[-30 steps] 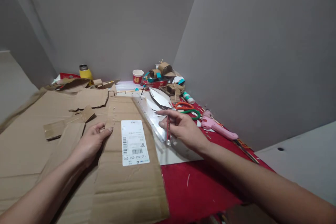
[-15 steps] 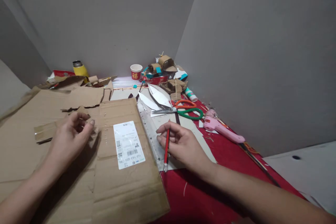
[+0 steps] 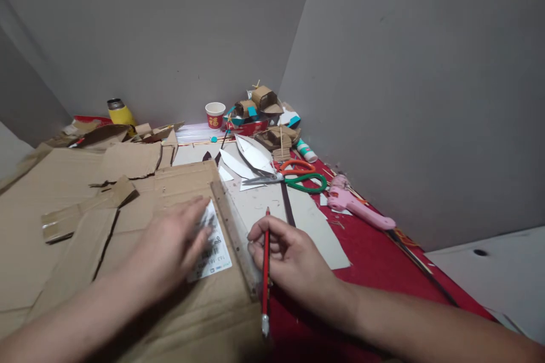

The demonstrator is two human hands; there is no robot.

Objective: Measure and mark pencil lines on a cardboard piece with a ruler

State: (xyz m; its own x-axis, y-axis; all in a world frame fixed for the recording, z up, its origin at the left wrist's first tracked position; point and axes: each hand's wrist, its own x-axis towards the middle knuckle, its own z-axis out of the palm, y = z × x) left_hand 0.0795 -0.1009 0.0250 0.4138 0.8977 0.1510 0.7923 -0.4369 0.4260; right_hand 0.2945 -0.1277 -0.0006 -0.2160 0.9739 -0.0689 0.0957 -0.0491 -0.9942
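My left hand (image 3: 172, 249), a little blurred, is over the cardboard sheet (image 3: 232, 317), its fingers stretched out and partly covering the white label (image 3: 217, 261). I cannot tell whether the fingertips press on the label. In my right hand (image 3: 293, 261) is a red pencil (image 3: 266, 283), its point upward and its capped end toward me. A clear ruler (image 3: 232, 232) runs along the right edge of the cardboard sheet, between my two hands and near the right fingertips. Beyond it lies a pale board (image 3: 315, 227) with a dark strip across it.
Scissors (image 3: 306, 181) with orange and green handles lie past my right hand, near a pink glue gun (image 3: 357, 207). White leaf-shaped paper pieces (image 3: 251, 153), a paper cup (image 3: 215, 116), a yellow bottle (image 3: 121, 113) and cardboard models (image 3: 255, 110) stand farther back. A wall rises behind.
My left hand has moved right, from above the cardboard scraps to over the label, and its fingers have straightened. The ruler now overlaps the cardboard's edge more. The pencil stays in my right hand.
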